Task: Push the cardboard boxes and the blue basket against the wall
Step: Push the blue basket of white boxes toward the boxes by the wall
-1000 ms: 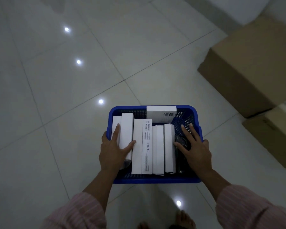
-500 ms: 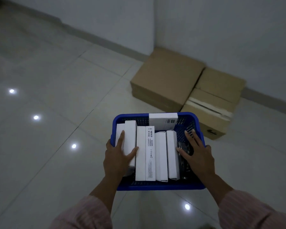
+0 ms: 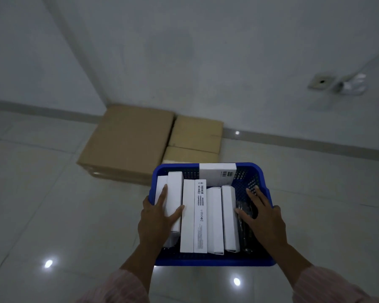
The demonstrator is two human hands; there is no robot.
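Observation:
The blue basket [image 3: 265, 186] is low in the middle of the view, packed with several white boxes [image 3: 194, 215] standing on edge. My left hand [image 3: 157, 217] grips its left rim, fingers over a white box. My right hand [image 3: 264, 217] grips the right rim, fingers spread inside. A large cardboard box [image 3: 129, 141] stands in the corner against the wall [image 3: 228, 62]. A smaller cardboard box [image 3: 196, 133] sits beside it on the right, also at the wall. The basket's far edge overlaps the smaller box in view.
Glossy tiled floor [image 3: 53, 204] spreads to the left and right of the basket. A grey skirting strip [image 3: 304, 143] runs along the wall's foot. A wall socket [image 3: 321, 82] and a white fitting [image 3: 351, 84] sit at the upper right.
The view has swung toward the wall. The two cardboard boxes, off to the right a second ago, now lie straight ahead, just beyond the basket. Both hands keep their hold on the basket.

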